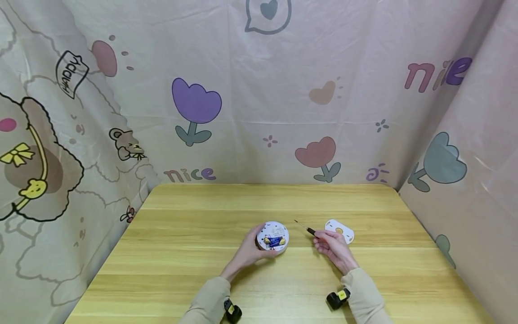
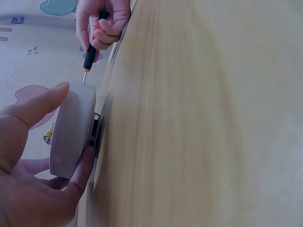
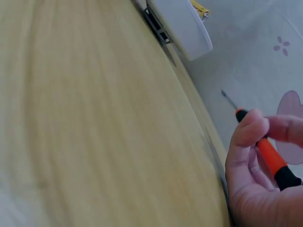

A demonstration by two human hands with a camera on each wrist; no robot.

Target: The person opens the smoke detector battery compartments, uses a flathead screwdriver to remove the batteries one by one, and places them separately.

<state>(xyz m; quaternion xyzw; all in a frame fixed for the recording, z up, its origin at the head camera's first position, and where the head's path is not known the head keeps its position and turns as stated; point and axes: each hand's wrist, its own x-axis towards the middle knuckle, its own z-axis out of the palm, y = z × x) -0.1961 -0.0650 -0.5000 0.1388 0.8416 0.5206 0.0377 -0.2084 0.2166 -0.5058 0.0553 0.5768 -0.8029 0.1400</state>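
My left hand (image 1: 247,253) grips a round white smoke detector (image 1: 267,230) by its rim, thumb on one side and fingers on the other. Its back faces up, showing blue-and-gold batteries (image 1: 275,242). In the left wrist view the detector (image 2: 73,127) appears edge-on, held just over the table, with a dark slotted part on its underside. To the right, my right hand (image 1: 335,249) holds a screwdriver (image 1: 310,231) with an orange and black handle (image 3: 271,156). The screwdriver's thin tip points left towards the detector, apart from it in the head view.
A white mounting plate (image 1: 347,233) with a central hole lies on the wooden table (image 1: 194,225), just behind my right hand. Printed curtains (image 1: 259,90) enclose the table at the back and both sides. Black wrist cameras (image 1: 337,299) sit at both cuffs.
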